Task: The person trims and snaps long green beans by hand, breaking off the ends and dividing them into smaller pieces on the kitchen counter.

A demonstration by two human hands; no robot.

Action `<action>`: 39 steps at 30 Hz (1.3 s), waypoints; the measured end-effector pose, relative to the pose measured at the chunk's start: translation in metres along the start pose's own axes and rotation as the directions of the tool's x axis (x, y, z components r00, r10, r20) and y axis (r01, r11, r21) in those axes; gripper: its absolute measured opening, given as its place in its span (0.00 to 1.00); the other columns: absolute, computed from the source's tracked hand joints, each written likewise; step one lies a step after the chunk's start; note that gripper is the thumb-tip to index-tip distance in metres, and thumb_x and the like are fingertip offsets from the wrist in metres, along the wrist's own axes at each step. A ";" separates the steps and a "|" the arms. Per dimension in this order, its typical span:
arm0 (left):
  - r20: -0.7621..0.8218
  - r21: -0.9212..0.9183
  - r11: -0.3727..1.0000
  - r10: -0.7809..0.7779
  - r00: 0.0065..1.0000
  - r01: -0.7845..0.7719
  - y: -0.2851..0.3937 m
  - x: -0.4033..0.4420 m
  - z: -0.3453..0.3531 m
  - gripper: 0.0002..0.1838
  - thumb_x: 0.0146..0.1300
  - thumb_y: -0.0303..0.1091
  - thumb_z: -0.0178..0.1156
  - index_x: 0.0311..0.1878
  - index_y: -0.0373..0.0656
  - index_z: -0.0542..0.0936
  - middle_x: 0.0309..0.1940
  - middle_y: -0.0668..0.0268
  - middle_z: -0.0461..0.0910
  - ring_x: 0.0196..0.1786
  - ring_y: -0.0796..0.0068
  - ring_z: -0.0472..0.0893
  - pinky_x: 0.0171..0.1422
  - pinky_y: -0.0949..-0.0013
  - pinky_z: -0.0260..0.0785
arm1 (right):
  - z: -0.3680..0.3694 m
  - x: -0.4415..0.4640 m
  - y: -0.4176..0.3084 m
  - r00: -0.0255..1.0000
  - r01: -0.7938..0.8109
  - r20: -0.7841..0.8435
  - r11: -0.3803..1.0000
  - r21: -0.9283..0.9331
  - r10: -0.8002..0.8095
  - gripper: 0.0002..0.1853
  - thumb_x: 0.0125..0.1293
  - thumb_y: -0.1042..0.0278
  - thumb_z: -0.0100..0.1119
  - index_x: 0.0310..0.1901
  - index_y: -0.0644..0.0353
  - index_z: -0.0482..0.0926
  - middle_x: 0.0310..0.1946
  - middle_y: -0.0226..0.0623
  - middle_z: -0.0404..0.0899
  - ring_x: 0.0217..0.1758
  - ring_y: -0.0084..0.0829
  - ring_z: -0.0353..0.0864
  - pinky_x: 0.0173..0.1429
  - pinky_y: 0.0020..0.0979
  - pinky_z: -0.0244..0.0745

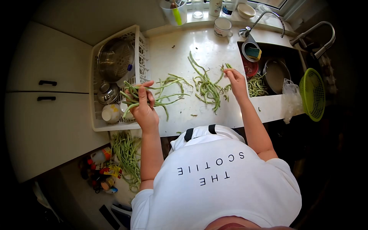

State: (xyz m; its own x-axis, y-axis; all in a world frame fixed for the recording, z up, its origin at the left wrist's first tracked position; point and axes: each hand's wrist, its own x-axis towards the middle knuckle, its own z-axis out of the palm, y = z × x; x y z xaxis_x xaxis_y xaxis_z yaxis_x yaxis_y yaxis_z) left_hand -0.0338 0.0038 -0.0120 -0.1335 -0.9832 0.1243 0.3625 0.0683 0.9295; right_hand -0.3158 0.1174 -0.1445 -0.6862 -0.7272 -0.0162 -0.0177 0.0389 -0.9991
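My left hand is closed round a bunch of long green beans, whose ends stick out on both sides. It is above the counter, beside the dish rack. A tangled pile of long beans lies on the white counter between my hands, with a few looser beans to its left. My right hand is at the pile's right side, thumb and fingers pinched together at a green bean piece. The fingers partly hide that piece.
A white dish rack with a steel pot stands left. The sink at right holds a metal bowl and bean pieces. A green basket leans beside it. More beans lie lower left. A mug stands behind.
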 end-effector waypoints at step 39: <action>0.217 0.019 0.905 -0.418 0.882 0.424 -0.029 -0.001 0.029 0.19 0.67 0.28 0.62 0.58 0.31 0.74 0.36 0.60 0.85 0.19 0.90 0.62 0.21 0.83 0.52 | 0.052 -0.079 -0.112 0.817 0.410 0.523 0.882 -0.232 -0.242 0.08 0.56 0.75 0.70 0.32 0.59 0.78 0.27 0.30 0.76 0.23 0.25 0.73 0.27 0.26 0.70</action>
State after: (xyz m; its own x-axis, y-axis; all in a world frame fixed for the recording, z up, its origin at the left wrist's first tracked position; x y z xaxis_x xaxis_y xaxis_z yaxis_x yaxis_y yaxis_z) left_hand -0.0711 0.0080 -0.0291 -0.4693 -0.8592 -0.2036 0.2539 -0.3521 0.9009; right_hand -0.2222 0.1346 -0.0336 -0.1761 -0.9622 0.2077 -0.4654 -0.1046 -0.8789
